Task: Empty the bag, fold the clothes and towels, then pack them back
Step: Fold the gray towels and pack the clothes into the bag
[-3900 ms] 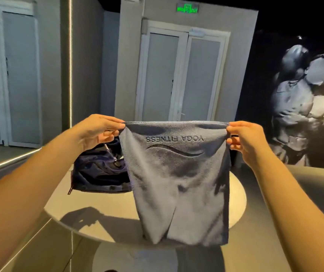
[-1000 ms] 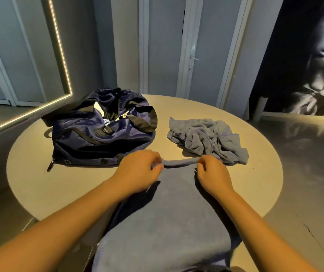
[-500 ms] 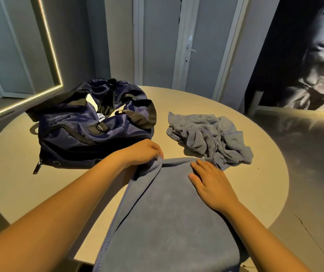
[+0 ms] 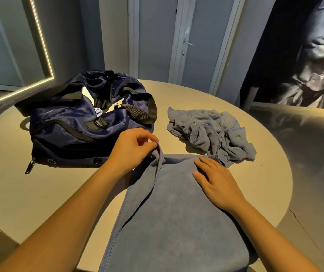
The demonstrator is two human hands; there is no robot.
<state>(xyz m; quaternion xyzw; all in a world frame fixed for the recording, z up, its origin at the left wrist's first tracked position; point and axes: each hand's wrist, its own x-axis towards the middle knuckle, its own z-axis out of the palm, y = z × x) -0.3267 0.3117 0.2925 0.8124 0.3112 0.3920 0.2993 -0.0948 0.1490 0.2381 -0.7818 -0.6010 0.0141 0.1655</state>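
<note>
Round and pale, the counter (image 4: 265, 173) carried our open navy bag (image 4: 69, 124) far left and a crumpled towel (image 4: 212, 132) far right. We were folding the near grey towel (image 4: 176, 213): our left hand (image 4: 129, 150) pinched its far-left corner, our right hand (image 4: 216, 183) pressed flat, fingers straight. Next, we judged, that corner should cross rightward, edges matched.

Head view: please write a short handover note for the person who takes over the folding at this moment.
Left hand: pinches the far left corner of the spread towel, slightly raised.
Right hand: flat on that towel's far end, fingers straight.
Things: spread towel on the round table, near end hanging over the edge; crumpled towel just beyond the right hand; open bag at far left, pale cloth visible inside.
Done: two towels out.
Left: fold both, empty the bag, repack.
</note>
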